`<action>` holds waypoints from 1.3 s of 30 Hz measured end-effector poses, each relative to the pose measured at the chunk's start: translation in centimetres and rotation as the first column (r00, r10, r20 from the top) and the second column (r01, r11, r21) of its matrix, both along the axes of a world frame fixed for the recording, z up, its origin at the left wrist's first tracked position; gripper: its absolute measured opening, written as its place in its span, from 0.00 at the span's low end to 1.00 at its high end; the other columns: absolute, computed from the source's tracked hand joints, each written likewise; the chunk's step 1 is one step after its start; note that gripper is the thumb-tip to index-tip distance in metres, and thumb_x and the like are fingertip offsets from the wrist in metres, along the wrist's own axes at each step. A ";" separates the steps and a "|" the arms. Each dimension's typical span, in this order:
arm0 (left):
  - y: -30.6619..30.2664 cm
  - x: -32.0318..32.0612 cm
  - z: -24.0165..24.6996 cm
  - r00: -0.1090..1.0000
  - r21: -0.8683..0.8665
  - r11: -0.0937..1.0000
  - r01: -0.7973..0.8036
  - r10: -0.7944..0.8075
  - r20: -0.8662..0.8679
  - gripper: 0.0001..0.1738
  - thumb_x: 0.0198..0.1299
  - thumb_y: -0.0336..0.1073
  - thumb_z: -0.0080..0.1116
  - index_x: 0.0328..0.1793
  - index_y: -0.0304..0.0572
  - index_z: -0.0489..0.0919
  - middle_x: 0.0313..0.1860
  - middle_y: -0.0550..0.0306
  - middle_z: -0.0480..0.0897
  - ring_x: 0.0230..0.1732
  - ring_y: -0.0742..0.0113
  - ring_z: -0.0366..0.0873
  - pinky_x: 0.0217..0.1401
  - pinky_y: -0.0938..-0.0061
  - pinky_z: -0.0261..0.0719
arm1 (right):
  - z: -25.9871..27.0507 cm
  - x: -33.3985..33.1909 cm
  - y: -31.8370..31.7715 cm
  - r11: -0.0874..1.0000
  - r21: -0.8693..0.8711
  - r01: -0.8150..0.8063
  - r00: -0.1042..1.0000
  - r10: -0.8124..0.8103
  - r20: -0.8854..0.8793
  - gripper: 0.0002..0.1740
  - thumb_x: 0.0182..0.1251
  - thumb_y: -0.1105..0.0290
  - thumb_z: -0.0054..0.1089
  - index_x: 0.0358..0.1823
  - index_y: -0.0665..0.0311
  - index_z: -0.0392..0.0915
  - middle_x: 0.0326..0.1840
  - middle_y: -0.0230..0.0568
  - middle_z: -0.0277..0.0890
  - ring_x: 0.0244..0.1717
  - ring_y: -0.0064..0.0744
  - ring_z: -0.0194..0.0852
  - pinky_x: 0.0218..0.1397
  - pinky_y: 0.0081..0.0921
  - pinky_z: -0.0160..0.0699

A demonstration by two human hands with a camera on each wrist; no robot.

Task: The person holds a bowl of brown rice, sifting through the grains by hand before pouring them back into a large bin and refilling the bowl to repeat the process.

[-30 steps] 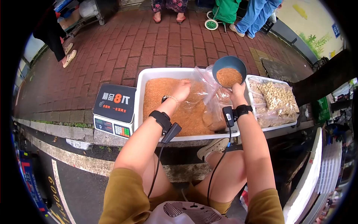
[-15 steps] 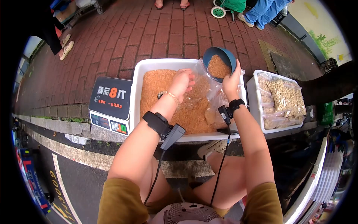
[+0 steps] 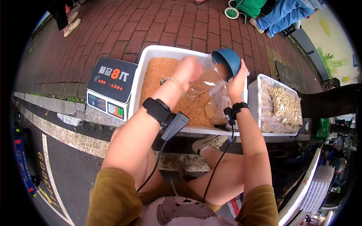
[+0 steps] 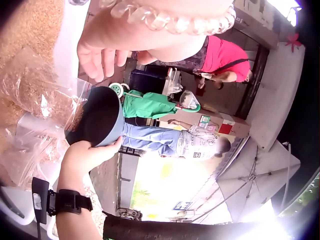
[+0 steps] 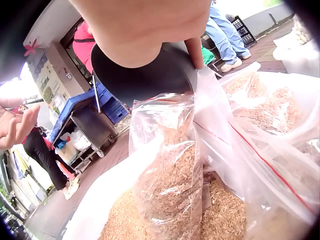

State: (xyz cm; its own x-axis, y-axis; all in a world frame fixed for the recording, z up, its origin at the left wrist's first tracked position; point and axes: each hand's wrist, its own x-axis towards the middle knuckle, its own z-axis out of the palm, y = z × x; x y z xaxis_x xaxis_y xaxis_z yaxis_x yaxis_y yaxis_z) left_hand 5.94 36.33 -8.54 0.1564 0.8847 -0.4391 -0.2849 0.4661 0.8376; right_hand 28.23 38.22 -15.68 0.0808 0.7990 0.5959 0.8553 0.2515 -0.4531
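Observation:
My right hand (image 3: 236, 84) grips a dark blue bowl (image 3: 228, 60) by its side. The bowl is tipped over the mouth of a clear zip bag (image 5: 167, 170), its lip right at the opening. Orange-brown grain-like bits fill much of the bag, and some show at the bowl's lip in the left wrist view. My left hand (image 3: 188, 69), blurred in the head view, hovers just left of the bag, its fingers (image 4: 102, 65) loosely bent and holding nothing. Beneath both hands, a white tub (image 3: 181, 130) holds a layer of the same bits (image 3: 158, 73) and more clear bags (image 5: 265, 107).
Left of the tub stands a digital scale (image 3: 113, 79). On the right, a second white tub (image 3: 255, 105) holds bags of peanuts (image 3: 283, 100) in front of a tree trunk (image 3: 324, 101). A person in jeans (image 3: 283, 22) and a green trolley (image 3: 250, 7) are across the brick pavement.
My right hand has tipped the bowl from nearly upright over to the left, and its contents have slid toward the bag. My left hand has loosened its curled fingers. The head view has shifted.

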 end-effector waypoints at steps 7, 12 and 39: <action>-2.4 -2.6 1.4 0.979 -0.046 0.997 -0.062 0.070 0.190 0.18 0.65 0.43 0.45 0.56 0.42 0.72 0.52 0.53 0.76 0.52 0.64 0.74 0.53 0.72 0.71 | 1.2 0.1 -0.7 0.999 -0.014 -0.030 0.998 0.030 0.058 0.45 0.43 0.93 0.43 0.70 0.63 0.53 0.64 0.55 0.57 0.65 0.58 0.57 0.67 0.40 0.60; -5.0 -3.8 2.9 0.935 -0.096 0.975 -0.198 0.218 0.281 0.15 0.65 0.41 0.45 0.51 0.42 0.73 0.50 0.54 0.77 0.50 0.64 0.74 0.53 0.71 0.70 | 1.2 0.6 -1.1 1.000 -0.015 -0.022 0.993 0.023 0.112 0.46 0.44 0.93 0.43 0.71 0.59 0.52 0.65 0.54 0.55 0.64 0.58 0.59 0.64 0.41 0.65; -5.9 -8.7 7.2 0.799 0.003 0.926 -0.378 0.325 0.507 0.16 0.67 0.39 0.41 0.53 0.35 0.69 0.50 0.49 0.75 0.50 0.61 0.73 0.52 0.71 0.71 | -6.8 -15.5 -3.4 0.913 -0.364 -0.187 0.748 0.372 0.549 0.37 0.60 0.73 0.52 0.71 0.43 0.53 0.66 0.47 0.55 0.66 0.58 0.57 0.44 0.49 0.84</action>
